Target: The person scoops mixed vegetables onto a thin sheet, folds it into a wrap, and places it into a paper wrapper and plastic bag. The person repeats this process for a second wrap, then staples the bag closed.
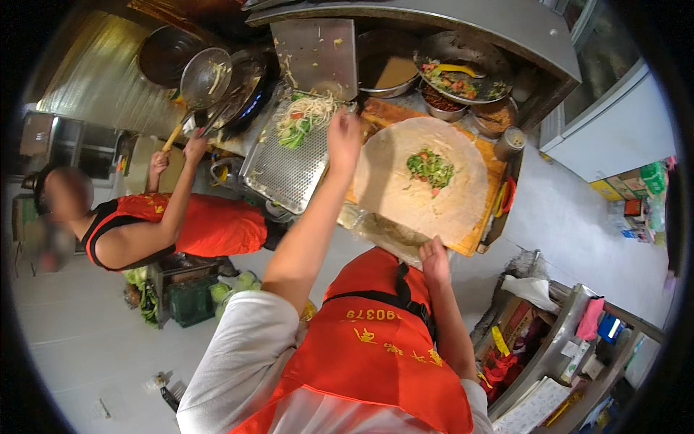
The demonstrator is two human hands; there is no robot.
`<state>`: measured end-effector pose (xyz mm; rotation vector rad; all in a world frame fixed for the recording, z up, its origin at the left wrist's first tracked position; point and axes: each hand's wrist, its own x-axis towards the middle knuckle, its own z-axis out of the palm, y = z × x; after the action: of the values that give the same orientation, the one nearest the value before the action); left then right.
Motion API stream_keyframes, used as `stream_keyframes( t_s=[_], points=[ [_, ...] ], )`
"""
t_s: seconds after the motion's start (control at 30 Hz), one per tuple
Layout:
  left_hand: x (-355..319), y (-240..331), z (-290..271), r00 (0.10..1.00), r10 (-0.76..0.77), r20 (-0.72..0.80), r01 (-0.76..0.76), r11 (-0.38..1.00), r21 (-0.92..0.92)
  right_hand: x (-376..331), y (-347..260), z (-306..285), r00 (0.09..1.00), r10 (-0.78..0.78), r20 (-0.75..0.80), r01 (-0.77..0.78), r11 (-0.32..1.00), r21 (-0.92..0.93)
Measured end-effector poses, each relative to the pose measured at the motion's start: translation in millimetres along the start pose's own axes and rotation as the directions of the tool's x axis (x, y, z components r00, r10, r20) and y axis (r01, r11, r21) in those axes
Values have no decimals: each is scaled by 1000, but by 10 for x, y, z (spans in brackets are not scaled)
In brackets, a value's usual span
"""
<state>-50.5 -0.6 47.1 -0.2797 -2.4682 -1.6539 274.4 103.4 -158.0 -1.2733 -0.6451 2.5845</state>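
Landmark: white chest freezer (614, 134), far right. Just below its lower-right corner, stacked cartons: yellow box (603, 189), green box (653, 176), red-orange pkg (633, 207); smaller blue/white pkgs (630, 230) on floor beneath those. Well below freezer, on the metal shelf rack (560, 340): yellow tag (500, 341), blue pkg (609, 327), small white label cards (578, 356). No screens seen.

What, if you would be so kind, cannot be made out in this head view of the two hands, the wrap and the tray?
- Left hand: its fingertips are buried in the noodle pile on the perforated tray, so no grip shows.
- Right hand: it lies on the near edge of the thin wrap; whether it pinches it is hidden.
- Wooden board: mostly covered by the wrap.
- Brown bowl: contents too small to identify.
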Motion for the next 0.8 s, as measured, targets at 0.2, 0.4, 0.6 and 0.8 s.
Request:
stream_keyframes(
  t_s=[0.2,0.4,0.6,0.8],
  points=[
    [-1946,-1260,-456,578,-788,214,815,545,-196,-138,193,136,984,162,77,-167,984,61],
    [-1982,-1215,-208,323,-727,605,942,190,-276,-280,-85,178,982,191,19,-186,974,-132],
    [-2112,-1020,-656,291,-674,679,919,395,-2,-700,-484,322,947,267,-181,-300,935,-190],
    [-1957,-548,-688,317,-594,740,948,223,-227,-1015,-755,722,975,217,-41,-219,975,-28]
  ],
)
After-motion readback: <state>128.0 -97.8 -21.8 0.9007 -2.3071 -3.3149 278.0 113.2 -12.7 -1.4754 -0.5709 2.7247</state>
